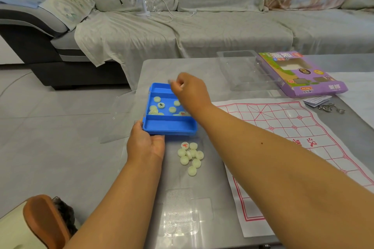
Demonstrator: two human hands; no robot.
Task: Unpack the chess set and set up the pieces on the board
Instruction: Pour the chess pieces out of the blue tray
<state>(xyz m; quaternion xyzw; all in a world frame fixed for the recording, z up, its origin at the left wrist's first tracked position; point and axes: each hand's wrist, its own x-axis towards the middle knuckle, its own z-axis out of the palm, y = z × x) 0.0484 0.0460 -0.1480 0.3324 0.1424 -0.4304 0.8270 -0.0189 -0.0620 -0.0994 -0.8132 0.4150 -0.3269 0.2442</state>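
right hand (189,91) fingers curling, pinching something small over blue tray (169,125), item blurred, cannot tell. left hand (144,143) gripping tray's 7 o'clock corner. loose pieces (191,155) lying at tray's 6 o'clock; board sheet (299,139) at 3 o'clock. advice: keeping tray steady, lifting pieces singly.

Sofa (222,32) — desk fan (139,0) atop

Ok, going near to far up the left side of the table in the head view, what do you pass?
Clear lid → loose pieces → left hand → blue tray → right hand.
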